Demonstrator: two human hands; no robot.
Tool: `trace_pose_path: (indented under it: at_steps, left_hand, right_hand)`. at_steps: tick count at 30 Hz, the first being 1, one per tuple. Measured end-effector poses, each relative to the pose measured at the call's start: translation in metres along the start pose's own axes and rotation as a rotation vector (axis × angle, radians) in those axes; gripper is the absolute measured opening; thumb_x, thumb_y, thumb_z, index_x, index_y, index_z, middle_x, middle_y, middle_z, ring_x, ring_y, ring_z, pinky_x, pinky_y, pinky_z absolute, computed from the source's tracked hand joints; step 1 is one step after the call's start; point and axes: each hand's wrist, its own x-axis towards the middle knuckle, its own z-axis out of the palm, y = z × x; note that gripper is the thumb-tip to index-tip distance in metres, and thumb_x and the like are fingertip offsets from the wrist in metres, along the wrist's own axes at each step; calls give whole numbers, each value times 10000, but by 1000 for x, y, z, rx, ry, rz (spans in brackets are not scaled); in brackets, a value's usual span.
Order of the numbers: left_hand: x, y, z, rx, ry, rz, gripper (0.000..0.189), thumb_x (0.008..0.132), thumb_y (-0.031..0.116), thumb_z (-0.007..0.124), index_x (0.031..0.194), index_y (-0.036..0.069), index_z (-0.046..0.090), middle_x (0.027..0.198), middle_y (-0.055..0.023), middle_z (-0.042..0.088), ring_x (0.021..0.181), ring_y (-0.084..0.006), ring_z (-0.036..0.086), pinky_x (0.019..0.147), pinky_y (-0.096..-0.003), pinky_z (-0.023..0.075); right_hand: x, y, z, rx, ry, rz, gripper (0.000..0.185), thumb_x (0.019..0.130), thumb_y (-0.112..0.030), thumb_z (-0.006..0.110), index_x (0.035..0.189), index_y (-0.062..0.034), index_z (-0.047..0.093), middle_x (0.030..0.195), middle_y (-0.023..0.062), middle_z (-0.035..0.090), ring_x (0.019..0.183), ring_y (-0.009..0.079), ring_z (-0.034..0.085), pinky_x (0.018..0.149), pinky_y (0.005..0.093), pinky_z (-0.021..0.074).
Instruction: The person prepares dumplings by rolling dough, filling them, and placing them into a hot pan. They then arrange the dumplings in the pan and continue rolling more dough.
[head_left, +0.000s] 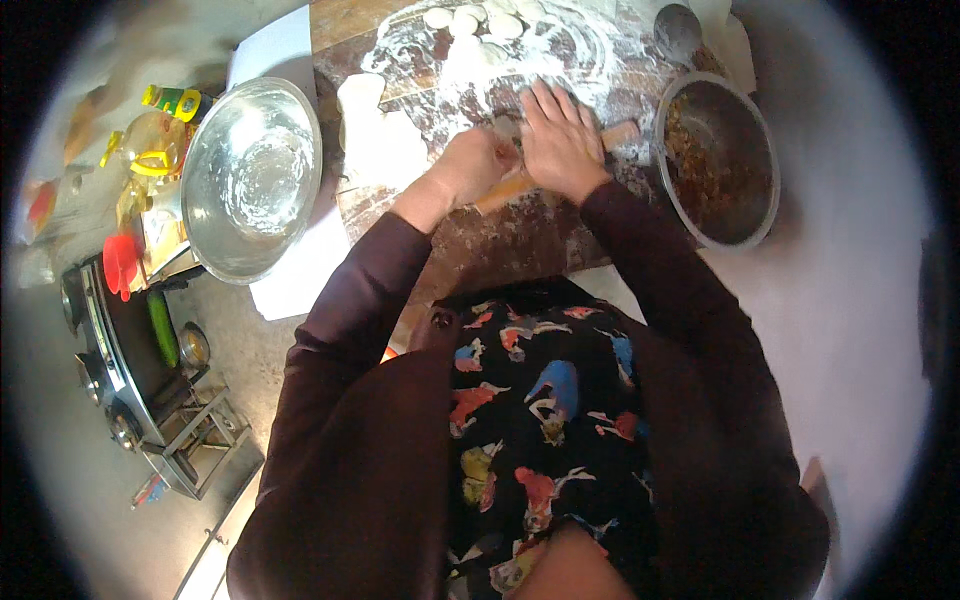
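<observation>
A wooden rolling pin (506, 193) lies slantwise on the flour-dusted wooden board (510, 244). My right hand (561, 139) is pressed flat across it, palm down, with the fingers stretched forward. Close beside it, my left hand (478, 161) is curled low over the pin's near end. A small pale piece, perhaps dough (507, 129), shows between the two hands; whether my left fingers pinch it is hidden. Beyond them, several round dough pieces (505, 27) sit in loose flour. A bright white mass (386, 139), too overexposed to identify, lies left of my left hand.
At the left stands a large metal basin (251, 180) with floury residue. A bowl of chopped filling (720, 161) is at the right, below a dark round utensil (677, 34). Farther left are a sauce bottle (180, 103), a red scoop (120, 262), a stove (139, 337) and a cucumber (162, 328).
</observation>
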Motion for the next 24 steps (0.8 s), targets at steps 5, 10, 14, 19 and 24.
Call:
trace_pose_path:
  at_steps: [5,10,14,19,24]
  left_hand:
    - [7,0,3,46,191,38,256,869,253,676,975,25,724,854,-222,702,821,-400,677,759,-447,540]
    - [-14,0,9,-116,297,25,249,879,246,665,960,12,696,855,-218,702,834,-408,674,770,-445,542]
    - [-14,3,11,-35,225,28,229,895,218,641,999,19,686,884,-217,704,858,-409,674,786,-448,542]
    - [-5,-2,5,55,166,-4,231,908,204,643,1056,31,683,937,-205,712,849,-375,685,763,-434,533]
    - [-27,-10,3,-182,232,-151,232,924,195,657,1075,20,672,902,-171,700,811,-271,682,755,-367,529]
  right_hand:
    - [23,-15,-18,30,75,-37,496,986,-262,470,1414,-12,480,1522,145,425,1415,332,366,1137,539,275]
    - [-27,-10,-17,-11,-55,-24,478,970,-234,492,1394,-14,503,1497,135,459,1377,344,419,1136,549,289]
    - [-3,-10,-9,21,85,-62,489,999,-267,443,1416,-14,471,1528,146,407,1417,359,352,1155,559,253]
    - [5,-14,-15,19,-48,-37,481,1002,-303,442,1393,-28,501,1497,145,453,1409,332,376,1148,562,258]
    - [-66,0,-15,18,162,-177,454,949,-257,537,1349,-42,551,1428,119,533,1342,309,469,1085,540,337]
